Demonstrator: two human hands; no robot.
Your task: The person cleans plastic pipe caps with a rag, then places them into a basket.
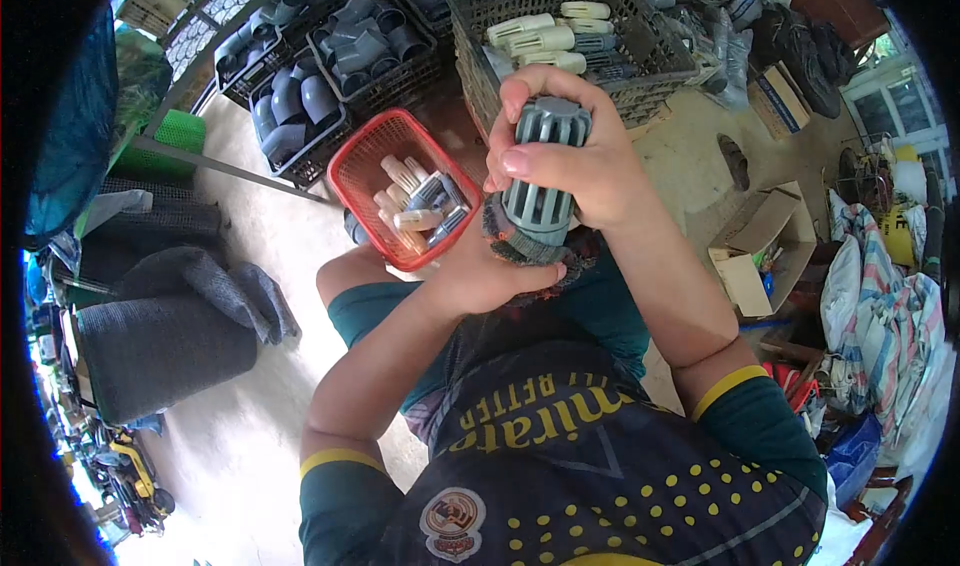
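Head | right hand (590,171) grips ribbed grey fitting (538,206) | left hand (478,271) cups base

Grey slotted fitting (543,171), red basket (372,166)

Pale concrete floor (250,266), daylit. Black crates (330,76) of grey pipe elbows at back. Open cardboard boxes (760,246) right, window (885,101) far right. Grey rolled matting (165,336) left.
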